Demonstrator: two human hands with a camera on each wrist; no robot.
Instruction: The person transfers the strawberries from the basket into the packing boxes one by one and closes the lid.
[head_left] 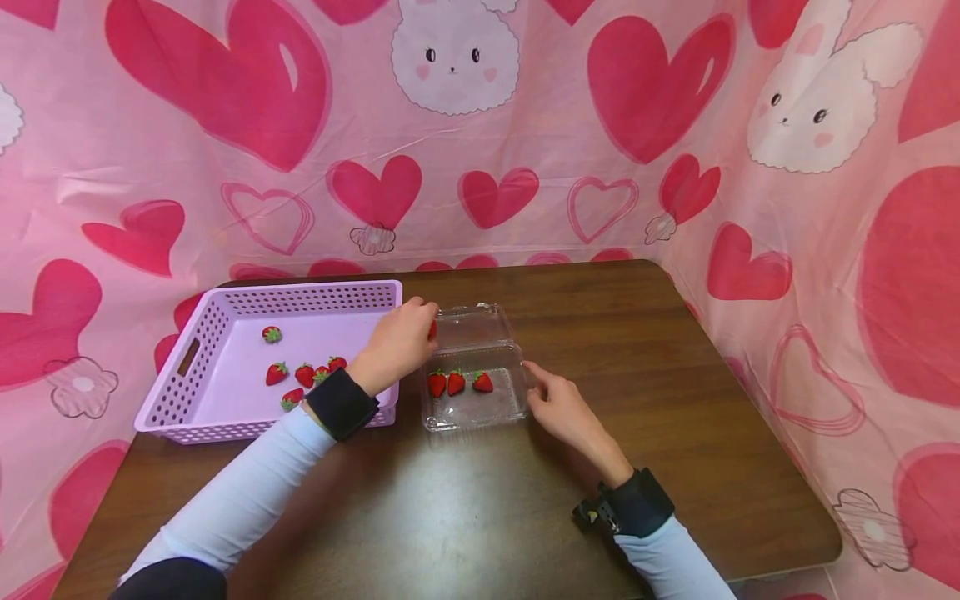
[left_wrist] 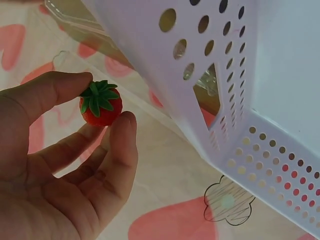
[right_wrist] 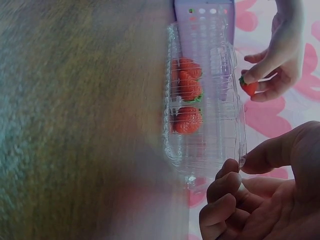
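A strawberry (left_wrist: 102, 107) with green leaves is pinched between the thumb and fingertips of my left hand (head_left: 401, 337), above the gap between basket and box. My right hand (head_left: 564, 408) pinches the right rim of a clear plastic clamshell box (head_left: 480, 412); the right wrist view shows thumb and forefinger on that rim. Inside the box's near half lie a strawberry (head_left: 482, 382) toward the right and two more strawberries (head_left: 456, 383) side by side at the left. The box's lid (head_left: 472, 327) lies folded back, away from me.
A lilac perforated basket (head_left: 247, 429) stands on the left of the brown wooden table (head_left: 637, 333), holding several strawberries (head_left: 277, 372). Pink fabric with hearts and rabbits (head_left: 480, 125) hangs behind the table and along its right side.
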